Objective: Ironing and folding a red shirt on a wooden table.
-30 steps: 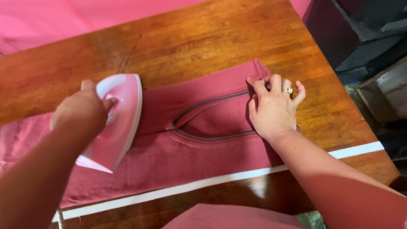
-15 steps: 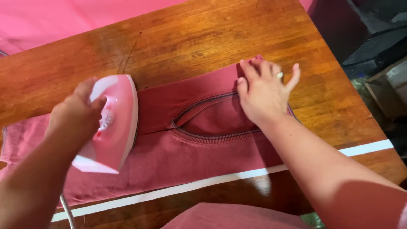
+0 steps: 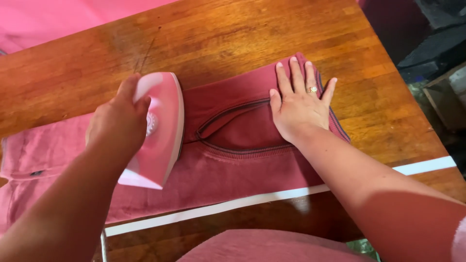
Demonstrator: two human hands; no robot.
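While the head camera is looking down, these lines are holding:

Left hand: the left hand [image 3: 119,121] is clenching around the handle of a pink iron [image 3: 158,128], which is sitting at about nine o'clock from the collar.

Right hand: the right hand [image 3: 298,104] is lying released, palm down and fingers spread, pressing flat on the shirt at about three o'clock from the iron; a ring [image 3: 313,90] is showing on one finger.

Shirt: a dark pink shirt [image 3: 233,165] is lying flat across the table, its striped collar [image 3: 242,150] sitting between the two hands.

Labels and signs: a small dark tag or button [image 3: 36,172] is showing on the fabric at nine o'clock; what it is cannot be told.

Surface: a wooden table [image 3: 218,39] is carrying everything, with a white strip [image 3: 272,196] running along its near side at six o'clock.

Room: pink cloth [image 3: 58,19] is lying at eleven o'clock; dark shapes [image 3: 432,39] are standing at two o'clock.
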